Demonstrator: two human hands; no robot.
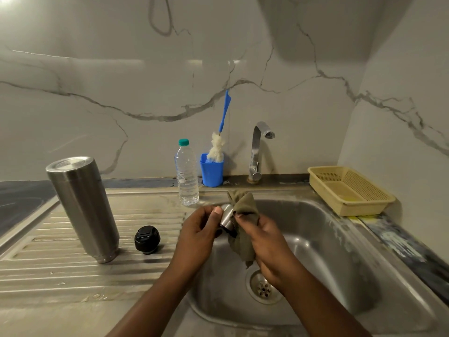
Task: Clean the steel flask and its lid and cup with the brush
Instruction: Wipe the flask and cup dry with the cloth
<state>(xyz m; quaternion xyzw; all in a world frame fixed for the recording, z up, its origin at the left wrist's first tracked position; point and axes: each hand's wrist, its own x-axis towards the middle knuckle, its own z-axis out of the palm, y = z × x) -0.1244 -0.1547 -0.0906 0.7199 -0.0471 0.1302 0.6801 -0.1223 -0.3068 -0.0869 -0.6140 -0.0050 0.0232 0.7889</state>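
The steel flask [82, 207] stands upside down on the ribbed drainboard at the left. Its black lid [147, 239] lies on the drainboard just right of the flask. My left hand [199, 232] grips the small steel cup [227, 216] over the left edge of the sink basin. My right hand [264, 242] holds an olive cloth [243, 215] pressed against the cup. The blue-handled brush [222, 132] with white bristles stands in a blue holder [211, 170] at the back wall.
A clear water bottle [187, 173] with a green cap stands beside the blue holder. The tap [258, 152] rises behind the sink [340, 251]. A yellow perforated basket [349, 190] rests on the counter at the right.
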